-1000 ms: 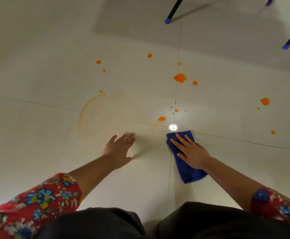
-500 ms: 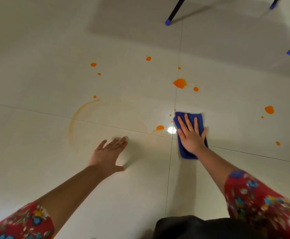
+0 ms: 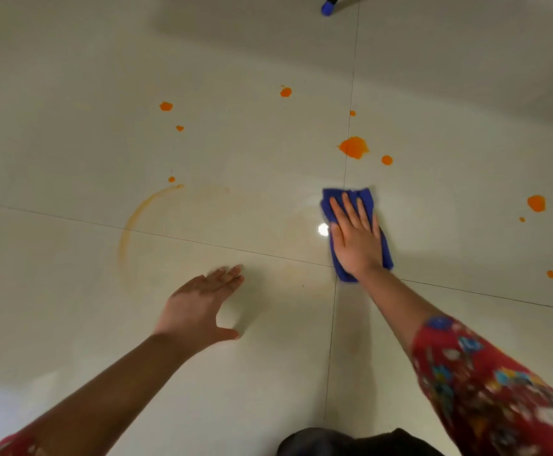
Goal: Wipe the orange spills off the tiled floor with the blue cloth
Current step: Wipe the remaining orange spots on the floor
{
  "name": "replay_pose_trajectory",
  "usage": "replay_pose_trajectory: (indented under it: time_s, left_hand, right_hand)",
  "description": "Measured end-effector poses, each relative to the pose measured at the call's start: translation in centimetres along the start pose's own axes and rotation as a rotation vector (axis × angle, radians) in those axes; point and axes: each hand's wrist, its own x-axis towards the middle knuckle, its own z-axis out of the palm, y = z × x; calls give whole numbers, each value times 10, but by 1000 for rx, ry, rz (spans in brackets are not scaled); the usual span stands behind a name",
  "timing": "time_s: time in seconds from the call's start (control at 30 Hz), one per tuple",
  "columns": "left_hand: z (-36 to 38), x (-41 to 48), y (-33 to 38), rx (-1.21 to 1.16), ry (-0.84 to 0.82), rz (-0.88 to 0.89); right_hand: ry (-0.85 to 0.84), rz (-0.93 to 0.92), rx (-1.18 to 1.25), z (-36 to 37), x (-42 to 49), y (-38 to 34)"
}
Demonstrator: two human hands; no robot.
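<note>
My right hand (image 3: 355, 240) presses flat, fingers straight, on the folded blue cloth (image 3: 332, 200), which lies on the pale tiled floor (image 3: 71, 324) where four tiles meet. My left hand (image 3: 199, 307) rests flat on the floor to the left, fingers straight, holding nothing. A large orange spill (image 3: 354, 147) sits just beyond the cloth, with a small drop (image 3: 387, 160) beside it. Further orange drops lie at the far left (image 3: 166, 106), far middle (image 3: 285, 92) and right (image 3: 536, 203). A faint orange arc-shaped smear (image 3: 137, 215) curves left of the hands.
A dark chair leg with a blue foot cap (image 3: 327, 8) stands at the top, beyond the spills. A bright light reflection (image 3: 323, 229) shines on the tile by the cloth. My dark-clothed knees (image 3: 351, 444) are at the bottom edge.
My right hand has pushed the cloth forward, away from me, past the tile joint. The small orange drop near the light reflection is gone. My left hand stays planted on the floor.
</note>
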Motion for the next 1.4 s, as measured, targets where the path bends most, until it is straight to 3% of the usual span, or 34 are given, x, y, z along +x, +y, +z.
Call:
replay_pose_trajectory:
  time_s: [0.07,0.13,0.2,0.27,0.33,0.43,0.5,0.57,0.6,0.7,0.87,1.0,1.07,1.13,1.23,1.3,1.33,1.4]
  left_hand:
    - [2,1,0,0,-6,-5]
    - [2,0,0,-1,8,-18]
    - [3,-1,-2,15,15,-8]
    - [5,-1,-4,33,33,15]
    - [8,0,-6,64,60,31]
    - [14,-2,-9,73,53,41]
    - [17,-3,-12,91,48,57]
    - [16,-6,-20,106,85,107]
    - [15,-9,-26,79,127,113]
    - [8,-24,-60,-10,314,-53]
    - [3,-54,-126,-48,476,-509]
    - [1,-57,-154,-73,544,-704]
    - [1,-45,-153,-103,618,-731]
    - [2,-37,-153,-124,656,-742]
    - [4,-37,-152,-174,694,-794]
    - [4,-39,-153,-215,708,-811]
    - [4,-38,-154,-216,703,-799]
    - [6,-34,-154,-199,681,-762]
  right_hand:
    - [-16,-49,3,1,28,-37]
    - [-32,-254,-16,11,21,-71]
    - [-47,-513,-71,23,-28,-82]
    - [-75,-637,-94,30,-81,-61]
    - [-63,-588,-111,28,-93,-25]
    - [12,-229,-82,16,-49,-6]
    - [30,-96,-41,10,-14,-33]
    - [7,-175,-15,12,-3,-74]
    - [-15,-298,-15,16,-8,-90]
    - [-49,-699,-45,34,-37,-111]
    - [-20,-763,11,38,-40,-128]
    - [-133,-1190,11,52,-57,-188]
    - [-142,-1303,-21,57,-42,-227]
    - [-75,-1208,-56,57,-6,-269]
    - [32,-782,-32,47,50,-275]
    - [91,-588,3,47,38,-260]
    - [94,-581,-6,50,18,-255]
    - [24,-778,-50,55,-29,-253]
